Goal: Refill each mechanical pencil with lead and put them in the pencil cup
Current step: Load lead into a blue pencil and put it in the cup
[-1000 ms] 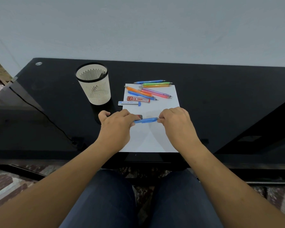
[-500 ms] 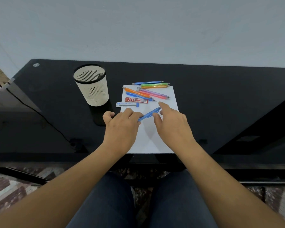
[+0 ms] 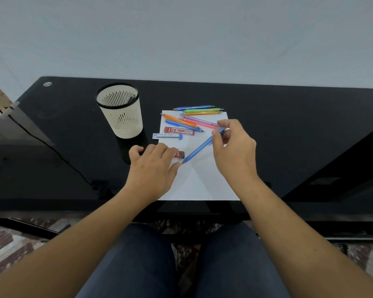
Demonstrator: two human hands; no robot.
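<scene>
- Two hands are over the white sheet of paper (image 3: 202, 183), which lies on a black table (image 3: 289, 130).
- The right hand (image 3: 235, 149) is above the right side of the paper. Its thumb and fingers pinch the top end of a blue pencil (image 3: 199, 147).
- That blue pencil is tilted. Its high end is in the fingers, and its low tip points down at the middle of the paper, just beside the left hand's little finger.
- The left hand (image 3: 153, 166) lies palm down on the left edge of the paper. Its fingers are curled round a small red case (image 3: 179, 155), and only one end pokes out.
- The other pencils (image 3: 179, 119) lie at the far end of the paper: orange, pink, purple, green and blue. Three of them sit side by side right on the far edge, partly off the paper.
- A red lead box (image 3: 179, 131) lies flat just on the near side of that heap.
- A white tube (image 3: 167, 136) with a blue cap lies next to the box, half on the paper and half off its left edge.
- The pencil cup (image 3: 122, 119) stands upright on the table, off the paper's far left corner. It is cream with a black rim, and something dark leans inside it (too small to tell what).
</scene>
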